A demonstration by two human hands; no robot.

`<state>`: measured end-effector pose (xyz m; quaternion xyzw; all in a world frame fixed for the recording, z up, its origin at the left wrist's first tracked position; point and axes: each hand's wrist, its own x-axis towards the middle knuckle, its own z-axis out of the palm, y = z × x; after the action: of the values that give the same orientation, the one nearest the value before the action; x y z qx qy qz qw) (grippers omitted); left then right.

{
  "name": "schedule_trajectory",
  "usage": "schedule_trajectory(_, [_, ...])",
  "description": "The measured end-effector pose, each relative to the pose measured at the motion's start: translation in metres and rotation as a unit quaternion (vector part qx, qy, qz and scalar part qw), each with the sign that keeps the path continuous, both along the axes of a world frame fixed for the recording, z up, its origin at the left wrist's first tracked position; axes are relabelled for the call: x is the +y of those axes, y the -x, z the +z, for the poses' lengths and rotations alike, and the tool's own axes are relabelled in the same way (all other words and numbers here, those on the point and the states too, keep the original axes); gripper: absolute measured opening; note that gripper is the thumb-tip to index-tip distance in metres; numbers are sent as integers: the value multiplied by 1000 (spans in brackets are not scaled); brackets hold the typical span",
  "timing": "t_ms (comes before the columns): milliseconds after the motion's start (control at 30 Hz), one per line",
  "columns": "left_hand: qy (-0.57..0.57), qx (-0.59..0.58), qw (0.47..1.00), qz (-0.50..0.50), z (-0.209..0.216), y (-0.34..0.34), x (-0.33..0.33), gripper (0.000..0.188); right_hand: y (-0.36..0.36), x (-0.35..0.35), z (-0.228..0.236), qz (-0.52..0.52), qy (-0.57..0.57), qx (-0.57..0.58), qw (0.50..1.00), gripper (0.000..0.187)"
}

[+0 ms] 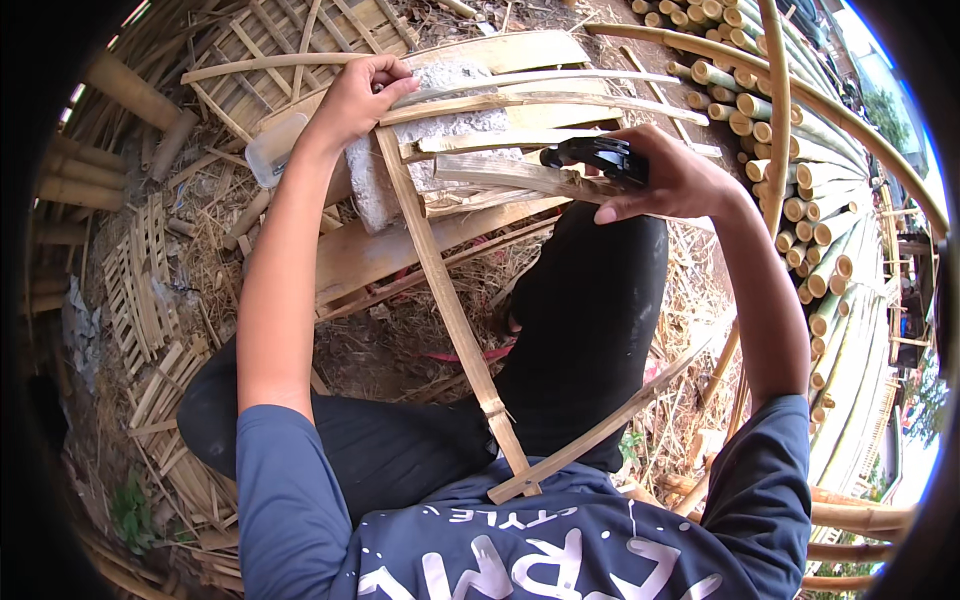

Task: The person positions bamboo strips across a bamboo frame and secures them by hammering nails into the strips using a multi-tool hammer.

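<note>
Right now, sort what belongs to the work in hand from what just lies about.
Apparently in use:
- black tool in the right hand
- long strip
- crosswise strips
- concrete block

Apparently lying about:
- stacked poles
- plastic tub
- heaped strips

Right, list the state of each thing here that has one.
Left hand: fingers curled, grip unclear
Right hand: closed around black handheld tool
Pale narrow bamboo slats: spaced side by side
Rough grey concrete block: partly covered by slats
Long tan bamboo strip: slanting
Round yellowish bamboo poles: stacked, cut ends exposed
</note>
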<state>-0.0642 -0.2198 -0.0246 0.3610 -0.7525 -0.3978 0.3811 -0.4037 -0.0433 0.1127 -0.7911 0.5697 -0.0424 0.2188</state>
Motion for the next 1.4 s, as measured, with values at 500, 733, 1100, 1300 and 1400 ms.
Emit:
schedule_trajectory(500, [15, 23, 999, -21, -3, -2, -3, 18, -13, 2, 13, 29, 24, -13, 999, 70])
schedule_trajectory(733, [4, 28, 999, -17, -5, -5, -2, 19, -20, 15, 9, 117, -60, -24, 991, 54])
schedule_trajectory(1100, [1, 13, 1000, -1, -2, -9, 1, 17, -30, 6, 8, 223, -70, -120, 965, 35])
schedule_trajectory(1300, [-7, 2, 1000, -4, 4, 0, 7, 16, -61, -60, -16, 72, 155, -77, 982, 34])
schedule_trajectory(1400, [16, -2, 1000, 24, -1, -1, 9, 15, -71, -102, -44, 50, 160, -49, 985, 34])
